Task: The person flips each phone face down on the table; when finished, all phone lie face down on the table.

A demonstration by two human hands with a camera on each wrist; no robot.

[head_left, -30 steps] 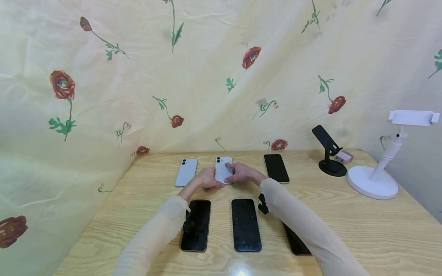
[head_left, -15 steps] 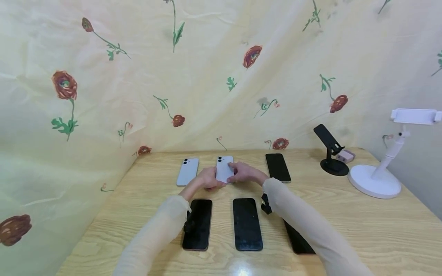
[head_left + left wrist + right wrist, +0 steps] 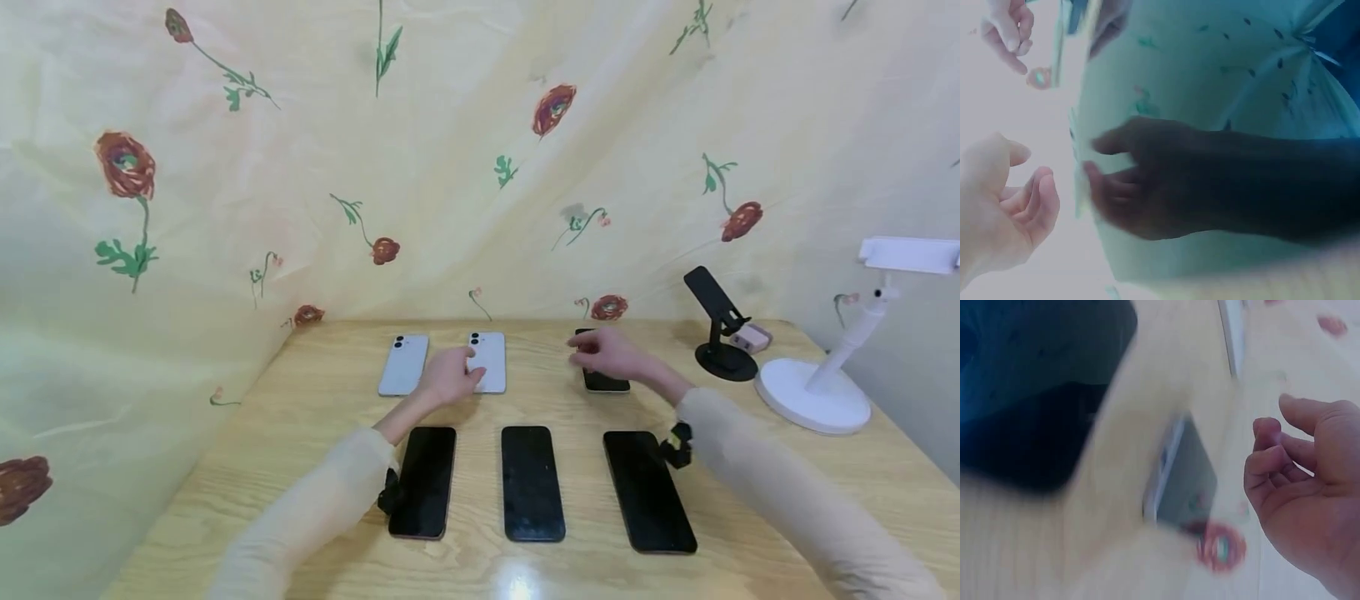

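Note:
My left hand (image 3: pixel 447 375) hovers at the left edge of the middle white phone (image 3: pixel 489 363), which lies back side up with its two camera lenses at the top. The left wrist view shows that hand (image 3: pixel 1013 206) with loosely bent fingers and nothing in them. Over the far right phone (image 3: pixel 606 385), dark screen up, is my right hand (image 3: pixel 611 354), covering much of it. In the right wrist view my right hand (image 3: pixel 1310 487) holds nothing, fingers relaxed, apart from the phone (image 3: pixel 1186 478). A second white phone (image 3: pixel 404 365) lies left of the left hand.
Three dark-screened phones lie nearer me: left (image 3: pixel 423 483), middle (image 3: pixel 532 483) and right (image 3: pixel 649 492). At the back right stand a black phone stand (image 3: pixel 720 333), a small pale block (image 3: pixel 750 338) and a white stand (image 3: pixel 813 396). A flowered cloth (image 3: pixel 450 167) hangs behind the table.
My right hand has left the middle white phone and moved right, over the far right phone. The left hand has loosened from the white phone. The near right phone is now uncovered.

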